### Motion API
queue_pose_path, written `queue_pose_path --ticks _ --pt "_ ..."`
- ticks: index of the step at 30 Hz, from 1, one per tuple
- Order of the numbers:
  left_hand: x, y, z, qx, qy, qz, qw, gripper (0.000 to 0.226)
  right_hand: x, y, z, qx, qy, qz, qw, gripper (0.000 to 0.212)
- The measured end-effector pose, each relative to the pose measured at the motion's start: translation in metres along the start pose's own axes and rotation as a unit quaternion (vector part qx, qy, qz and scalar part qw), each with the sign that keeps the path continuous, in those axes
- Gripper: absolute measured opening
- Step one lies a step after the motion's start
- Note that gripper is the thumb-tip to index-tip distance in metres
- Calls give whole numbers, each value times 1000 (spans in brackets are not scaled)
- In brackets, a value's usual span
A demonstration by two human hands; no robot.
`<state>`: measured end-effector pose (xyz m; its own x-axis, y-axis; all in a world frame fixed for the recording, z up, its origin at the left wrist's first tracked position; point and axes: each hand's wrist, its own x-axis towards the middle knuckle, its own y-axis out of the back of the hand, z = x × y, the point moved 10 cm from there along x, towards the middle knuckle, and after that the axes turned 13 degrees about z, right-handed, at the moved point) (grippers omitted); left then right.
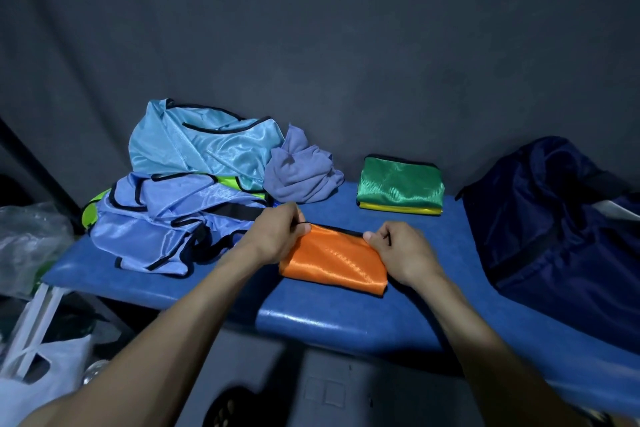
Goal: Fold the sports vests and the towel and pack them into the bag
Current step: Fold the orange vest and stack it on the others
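Blue bench (346,315) — at its far left, a heap of unfolded vests (180,191) with the towel (301,173) crumpled beside them. Left hand (277,236) pinches the orange vest (332,260) at its left end, right hand (401,253) its right end — the folded vest stretches left-right between them. Farther right lie the green vest (400,184), then the bag (554,218).

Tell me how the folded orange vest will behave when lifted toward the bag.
The orange vest looks thin and glossy, so it is probably light and slippery. Its folds may slide open unless both hands, left hand and right hand, support it.
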<state>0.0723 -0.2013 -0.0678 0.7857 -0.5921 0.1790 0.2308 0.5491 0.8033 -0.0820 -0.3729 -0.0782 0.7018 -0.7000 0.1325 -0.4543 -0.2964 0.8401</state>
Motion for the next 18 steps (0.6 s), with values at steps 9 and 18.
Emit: queue_pose_path --ticks 9,18 --pt "-16 13 31 144 -97 160 972 29 3 9 -23 -86 66 45 993 38" --pt "-34 -38 30 55 -174 51 982 55 0 11 -4 50 -59 -31 997 63"
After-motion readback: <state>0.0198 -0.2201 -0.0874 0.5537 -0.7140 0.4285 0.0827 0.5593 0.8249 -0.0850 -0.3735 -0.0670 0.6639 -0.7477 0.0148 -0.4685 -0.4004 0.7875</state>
